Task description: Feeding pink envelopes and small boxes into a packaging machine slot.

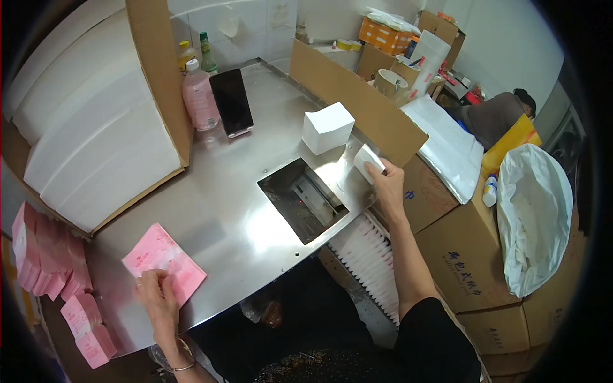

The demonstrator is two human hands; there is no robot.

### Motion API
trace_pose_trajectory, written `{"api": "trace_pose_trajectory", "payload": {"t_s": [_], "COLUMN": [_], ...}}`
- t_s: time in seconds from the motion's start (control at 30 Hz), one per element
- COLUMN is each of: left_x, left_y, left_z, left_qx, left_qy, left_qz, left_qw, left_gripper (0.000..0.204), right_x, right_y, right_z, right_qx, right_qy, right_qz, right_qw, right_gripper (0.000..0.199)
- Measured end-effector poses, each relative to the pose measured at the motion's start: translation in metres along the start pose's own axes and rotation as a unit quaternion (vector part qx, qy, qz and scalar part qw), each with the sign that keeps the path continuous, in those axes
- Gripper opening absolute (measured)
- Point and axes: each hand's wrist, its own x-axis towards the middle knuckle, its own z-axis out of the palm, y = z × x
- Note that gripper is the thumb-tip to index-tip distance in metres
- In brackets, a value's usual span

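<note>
Nearest us is the black shirt (313, 364), cut off by the lower edge. Beyond it, the pink packet (159, 246) lies flat on the steel table (217, 172), left of the square opening (290, 195). The left hand (158, 295) rests on the packet's near side with fingers bent; we cannot tell whether it pinches the film or only presses. The right hand (386, 182) has its thumb and fingers closed on a thin white wad (366, 163), raised near the table's right edge. Just beside the wad stands a white block (327, 131); farther back are a phone (232, 102) and a pink bottle (201, 99), with a big carton (156, 76) at left and more pink packs (48, 252) below it.

We judge that a loose pinch could let the wad fan out, and sheets might drop into the opening close by. Uneven pressure on slick steel could make the packet skid or crease.

We cannot see the right fingertips behind the wad, the packet's underside or the depth of the opening. The table edge hides part of the tray (367, 262) below, and a co-worker (501, 118) at upper right is mostly obscured.
</note>
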Motion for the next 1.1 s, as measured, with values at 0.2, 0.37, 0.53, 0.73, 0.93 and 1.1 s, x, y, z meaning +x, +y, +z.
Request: {"api": "trace_pose_trajectory", "payload": {"t_s": [0.2,0.37,0.53,0.73,0.93,1.1], "left_x": [0.010,0.006,0.007,0.006,0.010,0.005], "left_y": [0.079,0.121,0.126,0.105,0.127,0.104], "left_z": [0.004,0.062,0.086,0.066,0.079,0.068], "left_qx": [-0.092,-0.185,-0.175,-0.063,-0.012,0.020], "left_qy": [0.011,-0.120,-0.141,-0.115,-0.026,-0.053], "left_qz": [0.106,0.242,0.263,0.177,0.136,0.183], "left_qw": [0.990,0.945,0.938,0.975,0.990,0.982], "left_gripper": [0.007,0.013,0.026,0.074,0.078,0.052], "right_x": [-0.006,0.002,-0.061,-0.162,-0.141,-0.047], "right_y": [-0.027,0.023,-0.051,-0.062,-0.083,-0.079], "right_z": [0.004,0.012,0.049,0.064,0.142,0.108], "right_qx": [0.014,-0.042,-0.093,-0.092,-0.138,-0.129], "right_qy": [0.028,-0.006,-0.124,-0.384,-0.377,-0.146], "right_qz": [-0.050,0.003,-0.196,-0.526,-0.400,-0.468], "right_qw": [0.998,0.999,0.968,0.753,0.824,0.862], "right_gripper": [0.032,0.026,0.032,0.049,0.029,0.025]}}
